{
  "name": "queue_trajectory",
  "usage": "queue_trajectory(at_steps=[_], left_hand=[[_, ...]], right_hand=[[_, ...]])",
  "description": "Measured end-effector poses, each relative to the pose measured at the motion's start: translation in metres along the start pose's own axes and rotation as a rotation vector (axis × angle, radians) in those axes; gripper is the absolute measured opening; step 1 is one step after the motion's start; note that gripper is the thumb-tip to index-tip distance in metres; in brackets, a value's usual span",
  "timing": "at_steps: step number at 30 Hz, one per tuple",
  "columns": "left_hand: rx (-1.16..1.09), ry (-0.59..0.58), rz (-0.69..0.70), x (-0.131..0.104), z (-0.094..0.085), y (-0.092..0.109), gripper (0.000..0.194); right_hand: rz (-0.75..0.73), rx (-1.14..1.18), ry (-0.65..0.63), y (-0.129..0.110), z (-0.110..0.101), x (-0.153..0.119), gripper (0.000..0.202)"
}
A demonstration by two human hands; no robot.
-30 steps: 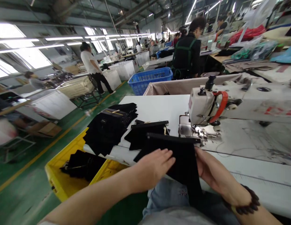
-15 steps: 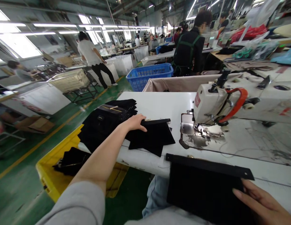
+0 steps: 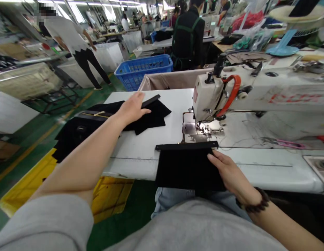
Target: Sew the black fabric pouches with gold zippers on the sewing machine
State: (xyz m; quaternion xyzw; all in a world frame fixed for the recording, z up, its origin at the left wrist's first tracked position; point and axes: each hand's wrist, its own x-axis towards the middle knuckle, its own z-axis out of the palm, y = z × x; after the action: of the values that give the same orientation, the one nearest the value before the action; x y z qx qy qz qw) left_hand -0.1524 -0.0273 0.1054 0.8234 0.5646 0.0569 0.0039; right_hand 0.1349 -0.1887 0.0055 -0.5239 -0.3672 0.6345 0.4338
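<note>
My right hand [image 3: 231, 172] grips the right edge of a black fabric panel [image 3: 188, 169], thumb on top. A stiff black strip [image 3: 186, 146] runs along the panel's far edge, its ends sticking out past the cloth. The panel lies partly on the white table and hangs over its front edge toward my lap. My left hand [image 3: 133, 108] reaches to similar black pieces [image 3: 151, 116] fanned out on the table, closed around one near its strip; its fingertips are hidden. Beside that wrist lies a stack of black pieces [image 3: 81, 127] with a gold zipper.
A sewing machine [image 3: 214, 94] stands just beyond the panel. Pink-handled snips [image 3: 290, 143] lie on the table [image 3: 175, 101] to the right. Below left is a yellow crate [image 3: 112, 195]; a blue basket [image 3: 145, 69] and several people are behind.
My right hand has brought the panel forward onto the table near the machine. Under my left hand the black pieces have turned and shifted away. The head view has swung right.
</note>
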Motion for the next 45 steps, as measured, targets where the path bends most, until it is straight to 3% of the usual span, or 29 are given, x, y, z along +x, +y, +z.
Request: queue_trajectory(at_steps=[2, 5, 8, 11, 16, 26, 30, 35, 41, 45], left_hand=[[-0.075, -0.085, 0.134, -0.005, 0.011, 0.034, 0.047], [-0.253, -0.328, 0.283, -0.011, 0.037, 0.079, 0.041], [-0.422, -0.493, 0.296, -0.009, 0.061, 0.097, 0.029], [-0.501, -0.47, 0.259, -0.004, 0.073, 0.095, 0.022], [-0.557, -0.464, 0.246, 0.0, 0.078, 0.089, 0.022], [-0.414, -0.414, 0.186, -0.001, 0.076, 0.083, 0.026], [-0.39, -0.356, 0.169, -0.012, 0.067, 0.063, 0.026], [-0.315, -0.509, 0.063, -0.038, 0.055, 0.033, 0.025], [-0.235, -0.427, -0.005, -0.059, 0.051, 0.033, 0.024], [-0.369, -0.451, 0.033, -0.064, 0.049, 0.029, 0.016]], right_hand=[[-0.042, 0.015, -0.045, -0.001, 0.013, 0.015, 0.03], [-0.053, 0.007, -0.128, -0.002, 0.022, 0.033, 0.027], [-0.004, 0.004, -0.177, -0.005, 0.016, 0.039, 0.025], [0.047, -0.036, -0.198, -0.008, 0.001, 0.034, 0.021], [0.126, -0.162, -0.191, -0.012, -0.016, 0.022, 0.029], [0.046, -0.366, -0.151, -0.016, -0.015, 0.022, 0.028], [0.016, -0.373, -0.127, -0.011, -0.018, 0.02, 0.032], [-0.015, -0.469, -0.09, -0.006, -0.02, 0.02, 0.034], [-0.023, -0.525, -0.065, -0.003, -0.019, 0.021, 0.035], [-0.048, -0.571, -0.026, -0.004, -0.016, 0.019, 0.034]])
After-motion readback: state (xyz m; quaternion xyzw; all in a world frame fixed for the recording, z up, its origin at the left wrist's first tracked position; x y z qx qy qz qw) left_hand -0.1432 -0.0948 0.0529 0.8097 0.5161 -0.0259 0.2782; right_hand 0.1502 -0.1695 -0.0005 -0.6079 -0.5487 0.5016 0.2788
